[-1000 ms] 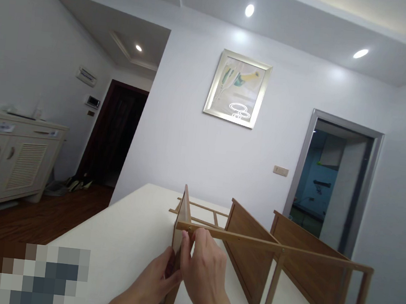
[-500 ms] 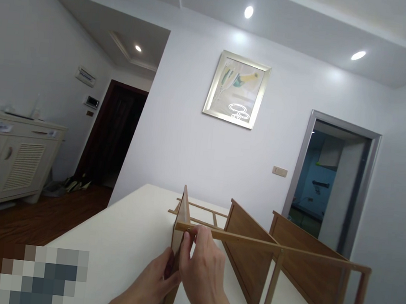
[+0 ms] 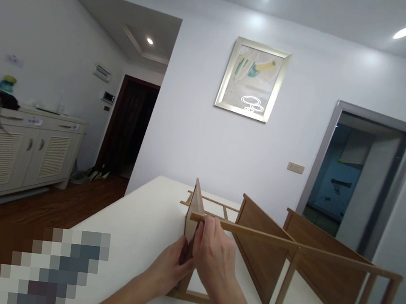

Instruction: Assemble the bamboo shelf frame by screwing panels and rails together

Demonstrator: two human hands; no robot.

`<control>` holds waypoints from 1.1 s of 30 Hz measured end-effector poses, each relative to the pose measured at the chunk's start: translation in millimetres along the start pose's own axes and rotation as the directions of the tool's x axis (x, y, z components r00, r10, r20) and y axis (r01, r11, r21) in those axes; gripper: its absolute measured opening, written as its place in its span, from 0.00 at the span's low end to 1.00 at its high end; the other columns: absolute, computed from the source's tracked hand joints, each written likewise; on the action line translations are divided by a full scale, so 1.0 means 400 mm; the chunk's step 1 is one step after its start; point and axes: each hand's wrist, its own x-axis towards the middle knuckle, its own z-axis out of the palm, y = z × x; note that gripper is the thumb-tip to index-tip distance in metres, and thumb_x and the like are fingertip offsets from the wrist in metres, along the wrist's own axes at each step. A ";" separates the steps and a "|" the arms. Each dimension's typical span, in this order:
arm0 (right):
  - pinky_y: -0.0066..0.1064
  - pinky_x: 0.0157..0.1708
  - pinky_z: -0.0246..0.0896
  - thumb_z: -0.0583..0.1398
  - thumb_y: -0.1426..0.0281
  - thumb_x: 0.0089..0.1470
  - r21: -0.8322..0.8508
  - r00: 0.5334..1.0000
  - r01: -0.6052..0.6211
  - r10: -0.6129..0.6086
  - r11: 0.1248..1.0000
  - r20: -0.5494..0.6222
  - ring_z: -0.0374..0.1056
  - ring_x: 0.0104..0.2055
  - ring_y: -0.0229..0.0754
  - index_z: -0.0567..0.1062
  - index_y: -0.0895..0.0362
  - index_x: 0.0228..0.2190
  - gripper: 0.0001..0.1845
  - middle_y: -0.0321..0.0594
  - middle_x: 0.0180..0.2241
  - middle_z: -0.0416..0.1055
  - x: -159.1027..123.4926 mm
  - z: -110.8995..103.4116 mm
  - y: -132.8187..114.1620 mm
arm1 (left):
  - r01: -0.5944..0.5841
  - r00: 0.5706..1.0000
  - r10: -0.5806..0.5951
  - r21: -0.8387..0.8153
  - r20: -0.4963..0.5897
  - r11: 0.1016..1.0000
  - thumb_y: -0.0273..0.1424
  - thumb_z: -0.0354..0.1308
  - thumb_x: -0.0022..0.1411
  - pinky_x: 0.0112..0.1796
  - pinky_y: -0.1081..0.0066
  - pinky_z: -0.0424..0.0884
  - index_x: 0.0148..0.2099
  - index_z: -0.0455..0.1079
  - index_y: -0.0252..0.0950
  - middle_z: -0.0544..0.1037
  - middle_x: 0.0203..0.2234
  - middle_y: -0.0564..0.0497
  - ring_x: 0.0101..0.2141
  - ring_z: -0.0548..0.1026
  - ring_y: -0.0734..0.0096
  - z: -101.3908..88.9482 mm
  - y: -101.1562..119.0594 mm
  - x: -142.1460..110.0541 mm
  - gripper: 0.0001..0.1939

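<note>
We count one wooden frame [image 3: 344,261] lying on the white surface [image 3: 132,234], three panels [image 3: 261,255] standing across it. Two hands at its left end: our left hand [image 3: 173,262] clasps the leftmost panel [image 3: 195,204] near its edge; our right hand [image 3: 216,250] curls against the top rail [image 3: 263,235], its grip hidden, so we cannot tell if closed. Beyond, one framed picture [image 3: 253,80]

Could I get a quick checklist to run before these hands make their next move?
1. Left hand on the leftmost flat brown wooden panel: ok, gripping near its near end.
2. Right hand at the left end of the long, slim brown wooden rail: ok, touching it.
3. Anything pinched in the right hand: cannot tell, fingers hide it.
4. Middle panel standing on edge: ok.
5. Smooth white table beneath the panels: ok.
</note>
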 end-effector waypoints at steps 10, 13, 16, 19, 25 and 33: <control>0.32 0.22 0.43 0.50 0.79 0.59 -0.102 0.996 0.044 -0.036 0.994 0.082 0.60 0.24 0.40 0.63 0.55 0.32 0.07 0.36 0.25 0.63 0.017 -0.008 -0.007 | -0.003 1.000 0.003 0.002 0.004 1.000 0.48 0.56 0.59 0.32 0.70 0.60 0.38 0.61 0.38 0.70 0.29 0.54 0.29 0.64 0.70 0.001 -0.001 0.000 0.19; 0.32 0.22 0.43 0.51 0.78 0.57 -0.137 0.992 0.075 -0.061 0.988 0.107 0.61 0.24 0.41 0.63 0.55 0.33 0.06 0.36 0.25 0.63 0.022 -0.014 -0.010 | -0.002 1.000 0.002 0.001 0.004 1.000 0.50 0.56 0.59 0.33 0.69 0.61 0.39 0.62 0.38 0.71 0.29 0.53 0.30 0.65 0.69 0.003 -0.002 0.001 0.20; 0.32 0.22 0.43 0.52 0.79 0.56 -0.157 0.991 0.082 -0.065 0.984 0.115 0.61 0.24 0.41 0.62 0.55 0.32 0.07 0.36 0.24 0.63 0.021 -0.013 -0.010 | -0.009 1.000 0.009 0.007 0.003 1.000 0.51 0.55 0.59 0.34 0.69 0.62 0.39 0.62 0.38 0.71 0.29 0.53 0.30 0.65 0.69 0.005 -0.006 0.003 0.21; 0.32 0.22 0.44 0.52 0.79 0.55 -0.175 0.990 0.089 -0.068 0.981 0.127 0.62 0.23 0.41 0.62 0.54 0.31 0.08 0.36 0.23 0.63 0.016 -0.010 -0.007 | -0.016 1.000 0.016 0.027 -0.003 1.000 0.51 0.54 0.60 0.34 0.68 0.62 0.38 0.62 0.37 0.70 0.29 0.53 0.30 0.64 0.69 0.004 -0.008 0.002 0.21; 0.33 0.21 0.42 0.54 0.79 0.53 -0.184 0.984 0.077 -0.045 0.980 0.171 0.63 0.22 0.42 0.63 0.54 0.30 0.07 0.36 0.22 0.64 0.021 -0.016 -0.008 | -0.020 1.000 0.020 0.017 0.006 1.000 0.51 0.53 0.61 0.30 0.69 0.61 0.39 0.60 0.38 0.67 0.28 0.55 0.28 0.63 0.70 0.002 -0.010 -0.004 0.20; 0.33 0.23 0.38 0.51 0.69 0.66 -0.090 0.995 0.026 -0.017 0.996 0.098 0.58 0.20 0.38 0.61 0.53 0.26 0.15 0.32 0.19 0.63 -0.037 -0.063 0.017 | 0.009 0.999 -0.011 0.033 0.041 0.999 0.52 0.51 0.61 0.31 0.68 0.67 0.39 0.59 0.39 0.71 0.30 0.52 0.32 0.70 0.64 -0.001 -0.018 -0.007 0.21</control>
